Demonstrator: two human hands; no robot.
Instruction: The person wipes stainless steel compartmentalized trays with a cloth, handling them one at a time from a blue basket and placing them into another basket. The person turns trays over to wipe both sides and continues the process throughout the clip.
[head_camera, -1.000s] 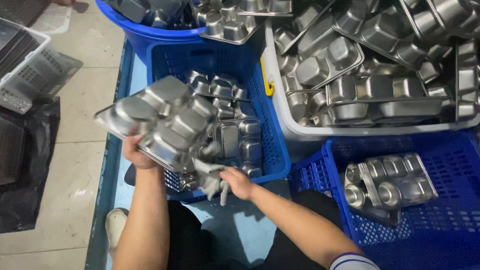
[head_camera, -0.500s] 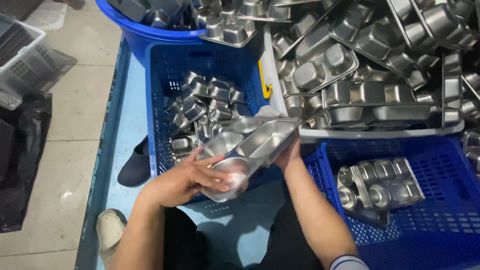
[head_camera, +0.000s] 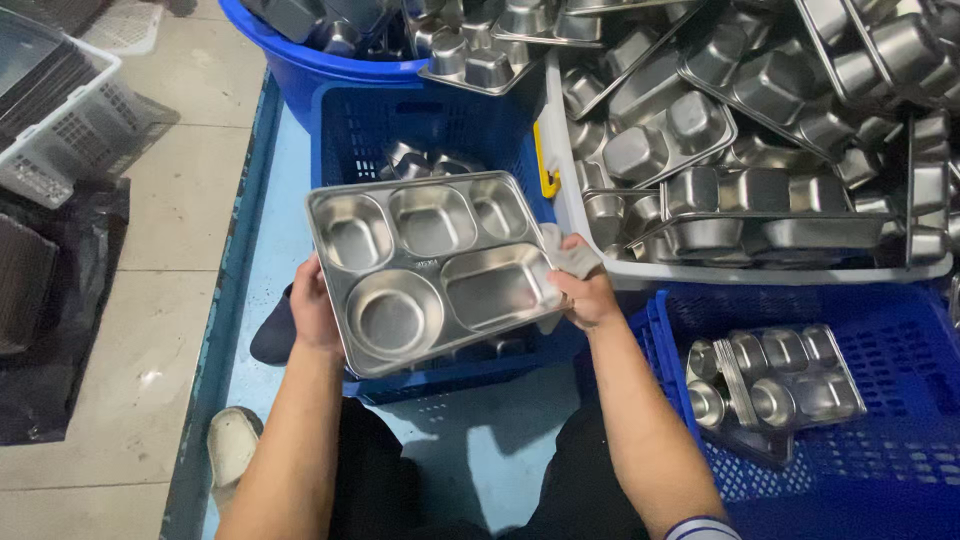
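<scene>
head view shows the left hand (head_camera: 315, 310) and right hand (head_camera: 585, 290), with a grey cloth (head_camera: 572, 258), clamped on opposite edges of a steel compartment tray (head_camera: 435, 265) above the blue crate (head_camera: 440, 130); slick metal could slip, i judge.

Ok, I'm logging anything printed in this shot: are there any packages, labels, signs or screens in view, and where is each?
No packages, signs or screens show.
Small stamped mark: centre of the steel compartment tray held between left hand and right hand; tiny, dark, too small to make out.
Yellow tag-like piece: on the white bin's rim, narrow, upright; unclear whether it is a label.
</scene>
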